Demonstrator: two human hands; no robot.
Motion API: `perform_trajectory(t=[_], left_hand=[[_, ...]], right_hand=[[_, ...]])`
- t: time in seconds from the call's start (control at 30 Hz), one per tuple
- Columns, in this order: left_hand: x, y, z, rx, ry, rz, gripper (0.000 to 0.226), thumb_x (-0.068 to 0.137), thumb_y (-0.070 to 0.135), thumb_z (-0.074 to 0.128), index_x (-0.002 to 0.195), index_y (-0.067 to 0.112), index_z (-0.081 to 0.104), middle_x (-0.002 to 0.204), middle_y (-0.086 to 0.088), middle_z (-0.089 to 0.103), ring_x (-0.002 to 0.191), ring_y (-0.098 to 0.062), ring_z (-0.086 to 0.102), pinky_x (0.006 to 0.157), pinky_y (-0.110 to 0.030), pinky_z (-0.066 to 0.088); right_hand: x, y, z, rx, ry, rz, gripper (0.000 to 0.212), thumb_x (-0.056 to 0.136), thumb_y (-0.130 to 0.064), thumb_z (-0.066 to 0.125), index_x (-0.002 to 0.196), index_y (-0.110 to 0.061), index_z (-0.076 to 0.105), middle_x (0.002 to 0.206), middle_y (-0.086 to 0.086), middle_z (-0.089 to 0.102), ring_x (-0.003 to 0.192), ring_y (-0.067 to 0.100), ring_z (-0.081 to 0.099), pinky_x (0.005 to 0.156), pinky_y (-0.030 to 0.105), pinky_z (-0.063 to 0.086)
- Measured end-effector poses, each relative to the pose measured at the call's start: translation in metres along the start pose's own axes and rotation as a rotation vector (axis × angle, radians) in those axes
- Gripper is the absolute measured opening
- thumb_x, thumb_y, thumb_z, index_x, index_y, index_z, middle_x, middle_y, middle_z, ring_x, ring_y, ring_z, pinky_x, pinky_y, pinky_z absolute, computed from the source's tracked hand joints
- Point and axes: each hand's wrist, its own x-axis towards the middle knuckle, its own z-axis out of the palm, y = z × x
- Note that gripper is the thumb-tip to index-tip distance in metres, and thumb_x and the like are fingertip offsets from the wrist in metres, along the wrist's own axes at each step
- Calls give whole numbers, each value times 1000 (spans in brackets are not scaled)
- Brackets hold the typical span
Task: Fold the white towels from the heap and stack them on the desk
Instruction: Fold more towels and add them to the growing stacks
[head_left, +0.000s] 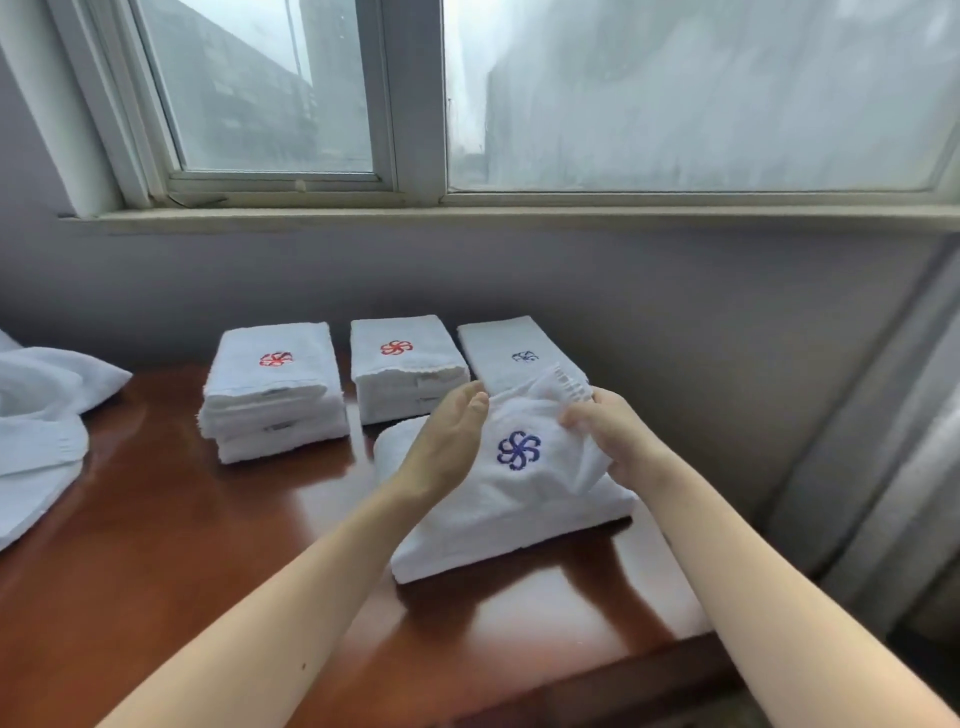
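While three folded stacks already sit beyond the blue-flower towel, I judge the job past halfway: the unfolded heap waits far to its left. My right hand pinches this towel's ribbed far edge; my left hand lies flat and loose against its plush terry, on the glossy wooden desk.

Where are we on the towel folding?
Done: three folded stacks by the wall, two red-logo, one blue-logo. In hand: blue-logo towel, right hand gripping its edge, left hand flat against it. Left: the unfolded heap.
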Motion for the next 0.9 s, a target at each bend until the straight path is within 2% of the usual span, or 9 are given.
perform_trajectory(t=[0.13, 0.23, 0.37, 0.43, 0.5, 0.57, 0.63, 0.77, 0.9], left_hand=[[1, -14, 20, 201, -81, -6, 46, 106, 35, 33, 150, 21, 35, 153, 8, 38, 140, -9, 33, 112, -26, 23], [3, -21, 30, 355, -78, 23, 48, 105, 37, 35, 150, 21, 35, 155, 3, 36, 146, -16, 26, 120, -41, 18], [6, -37, 38, 747, -146, 67, 59, 102, 52, 27, 154, 24, 24, 164, 0, 16, 152, -16, 5, 122, -43, 0], [7, -43, 40, 839, -177, 74, 76, 92, 70, 20, 155, 28, 17, 165, 1, 7, 152, -15, -3, 122, -47, -3], [8, -47, 42, 865, -206, 67, 100, 75, 89, 14, 157, 32, 10, 166, 3, 0, 151, -14, -9, 121, -50, -8], [9, -50, 42, 892, -222, 70, 114, 63, 98, 12, 157, 33, 6, 166, 4, -3, 151, -15, -11, 120, -52, -11], [10, -51, 43, 909, -233, 69, 120, 58, 102, 12, 157, 34, 4, 166, 3, -5, 151, -16, -11, 119, -53, -11], [10, -51, 43, 915, -226, 73, 123, 55, 102, 9, 157, 33, 4, 166, 2, -5, 151, -17, -10, 119, -54, -10], [8, -53, 40, 896, -213, 79, 124, 56, 101, 13, 157, 30, 5, 166, 4, -3, 151, -13, -8, 120, -51, -10]], right_hand=[[10, 13, -12, 9, 58, 14, 28, 79, 9, 48, 102, 2, 64, 92, 18, 65, 83, 31, 63, 79, 44, 53], [16, 21, -19, -19, 58, 24, 29, 80, 10, 49, 98, -4, 66, 90, 13, 69, 77, 25, 66, 69, 35, 55], [23, 27, -32, -255, 85, -36, 63, 84, 1, 62, 144, -9, 45, 138, 2, 51, 124, 20, 54, 94, 27, 46], [24, 25, -35, -352, 52, -66, 73, 84, 0, 65, 150, -11, 37, 152, 1, 40, 137, 17, 41, 102, 23, 37], [25, 21, -34, -510, 37, -87, 75, 83, 0, 63, 151, -13, 34, 152, 4, 41, 137, 19, 42, 108, 26, 36], [24, 13, -30, -840, 90, -116, 74, 81, -6, 58, 149, -25, 35, 141, 5, 44, 123, 24, 52, 98, 35, 46], [24, 4, -23, -1134, 169, -256, 74, 80, -10, 55, 148, -30, 33, 141, 2, 39, 122, 25, 48, 93, 36, 45], [29, 8, -3, -1185, 5, -551, 53, 96, -16, 46, 148, -25, 41, 154, -7, 39, 143, 13, 28, 116, 35, 26], [39, 39, -2, -1056, -107, -350, 45, 106, -27, 32, 149, -20, 40, 159, -5, 29, 149, 10, 14, 122, 33, 11]])
